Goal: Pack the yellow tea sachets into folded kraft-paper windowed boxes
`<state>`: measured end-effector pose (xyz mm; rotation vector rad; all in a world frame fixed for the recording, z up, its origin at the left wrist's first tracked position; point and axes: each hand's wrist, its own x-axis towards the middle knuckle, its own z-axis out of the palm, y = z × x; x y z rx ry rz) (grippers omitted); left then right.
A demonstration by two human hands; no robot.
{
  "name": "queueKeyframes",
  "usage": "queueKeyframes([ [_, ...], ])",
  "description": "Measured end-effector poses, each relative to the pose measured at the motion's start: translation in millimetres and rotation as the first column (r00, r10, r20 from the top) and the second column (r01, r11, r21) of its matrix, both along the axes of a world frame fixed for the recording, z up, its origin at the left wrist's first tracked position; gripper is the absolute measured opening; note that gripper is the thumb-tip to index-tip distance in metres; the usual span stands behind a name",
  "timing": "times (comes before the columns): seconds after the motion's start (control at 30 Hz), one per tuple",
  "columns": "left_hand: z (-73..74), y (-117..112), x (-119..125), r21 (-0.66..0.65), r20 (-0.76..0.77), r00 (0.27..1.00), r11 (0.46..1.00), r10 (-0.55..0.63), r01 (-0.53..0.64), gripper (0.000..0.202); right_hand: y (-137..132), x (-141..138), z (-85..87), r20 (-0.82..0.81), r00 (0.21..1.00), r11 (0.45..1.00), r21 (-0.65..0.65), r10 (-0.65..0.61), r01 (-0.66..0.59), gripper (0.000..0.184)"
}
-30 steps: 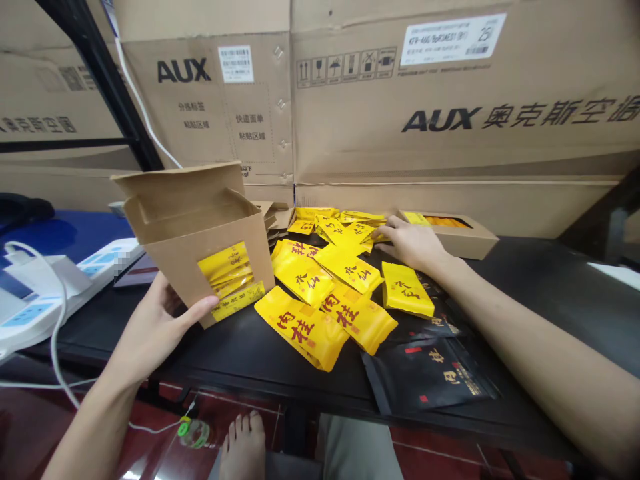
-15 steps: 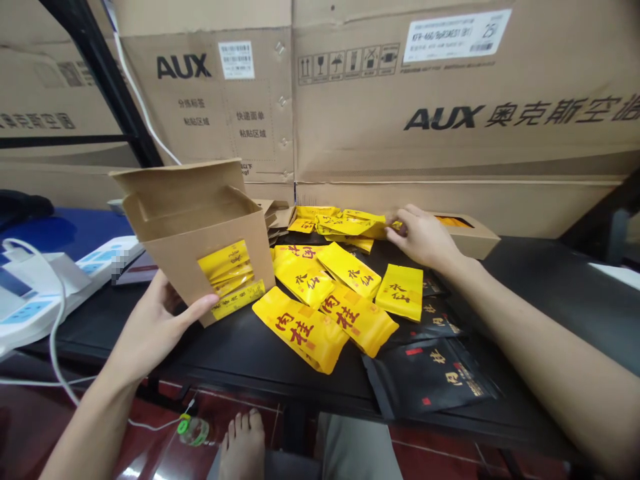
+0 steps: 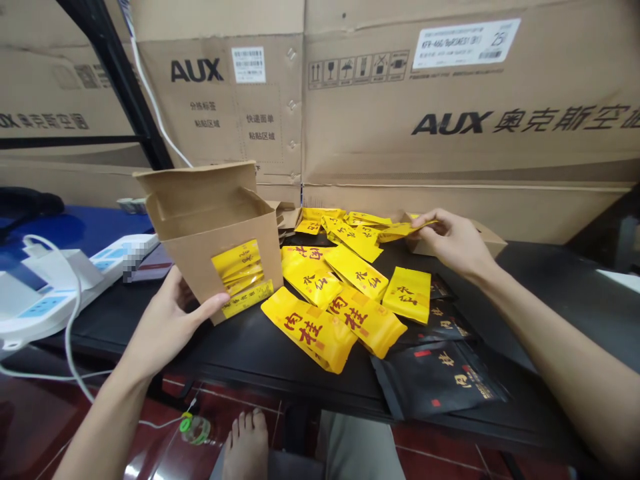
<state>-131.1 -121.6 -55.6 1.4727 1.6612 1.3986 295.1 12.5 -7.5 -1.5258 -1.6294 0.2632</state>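
My left hand (image 3: 183,320) grips the lower left side of an open brown cardboard box (image 3: 195,260), its thumb across the front. Yellow packets (image 3: 240,270) show through the box's window. At the back right, my right hand (image 3: 453,240) pinches the end of a yellow packet (image 3: 400,231) and lifts it at the edge of a small pile. Between the hands lie several yellow packets with dark red characters, among them a near one (image 3: 310,327) and a smaller one (image 3: 409,293). Black packets (image 3: 445,380) overlap beneath my right forearm.
A low brown box (image 3: 490,241) stands behind my right hand. Large cardboard cartons (image 3: 360,147) wall off the back of the black table (image 3: 225,360). To the left are a white power strip (image 3: 100,267) and its cables. A bottle (image 3: 195,429) is on the floor below.
My right hand has taken hold of a yellow packet from the back pile and drawn it up and to the right. My left hand keeps its grip on the box.
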Motion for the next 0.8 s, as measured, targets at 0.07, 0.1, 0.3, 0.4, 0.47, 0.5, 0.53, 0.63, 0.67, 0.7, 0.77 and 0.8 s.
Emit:
queueKeyframes([
  [0.07, -0.6, 0.4, -0.2, 0.003, -0.025, 1.000, 1.000, 0.000, 0.000, 0.066, -1.5, 0.1, -1.8, -0.155, 0.987, 0.999, -0.020, 0.032, -0.035, 0.006],
  [0.1, -1.4, 0.9, -0.7, 0.008, -0.030, 1.000, 1.000, 0.003, -0.003, 0.065, -2.2, -0.1, -2.3, -0.226, 0.973, 0.998, -0.023, 0.050, -0.057, 0.007],
  [0.3, -10.0, 6.0, -6.8, 0.023, 0.024, 1.000, 1.000, -0.016, 0.015, 0.074, -6.4, -4.8, -0.2, -0.201, 0.977, 0.997, -0.018, -0.075, 0.072, 0.028],
  [0.4, -12.3, 7.1, -9.1, 0.027, 0.030, 0.999, 0.999, -0.018, 0.017, 0.076, -9.3, -8.7, 4.1, -0.094, 0.982, 0.986, -0.047, -0.164, 0.160, 0.018],
  [0.47, -12.8, 6.9, -9.8, 0.030, 0.039, 0.999, 0.999, -0.024, 0.023, 0.077, -12.1, -11.2, 7.6, 0.012, 0.973, 0.971, -0.063, -0.230, 0.231, 0.026],
  [0.5, -12.8, 6.7, -10.0, 0.030, 0.041, 0.999, 0.999, -0.026, 0.025, 0.077, -13.6, -12.4, 9.1, 0.058, 0.965, 0.964, -0.059, -0.257, 0.260, 0.030],
  [0.53, -12.9, 6.6, -10.2, 0.029, 0.043, 0.999, 0.999, -0.028, 0.026, 0.077, -14.9, -13.5, 10.2, 0.084, 0.959, 0.959, -0.053, -0.272, 0.277, 0.033],
  [0.63, -13.2, 6.3, -10.3, 0.031, 0.042, 0.999, 0.999, -0.028, 0.027, 0.077, -17.5, -16.2, 10.8, 0.054, 0.960, 0.961, -0.014, -0.274, 0.275, 0.034],
  [0.67, -13.3, 6.3, -10.3, 0.033, 0.043, 0.999, 0.999, -0.030, 0.029, 0.078, -17.8, -16.9, 10.3, 0.033, 0.963, 0.963, 0.007, -0.269, 0.269, 0.032],
  [0.7, -13.3, 6.5, -10.1, 0.035, 0.046, 0.998, 0.999, -0.034, 0.033, 0.078, -17.7, -17.4, 9.4, 0.010, 0.965, 0.965, 0.032, -0.262, 0.262, 0.031],
  [0.77, -13.2, 6.9, -9.6, 0.038, 0.053, 0.998, 0.998, -0.043, 0.041, 0.079, -16.9, -17.8, 7.0, -0.036, 0.969, 0.965, 0.090, -0.243, 0.245, 0.033],
  [0.8, -13.0, 7.1, -9.4, 0.037, 0.056, 0.997, 0.998, -0.046, 0.044, 0.079, -16.2, -17.5, 5.5, -0.055, 0.972, 0.964, 0.120, -0.230, 0.235, 0.034],
])
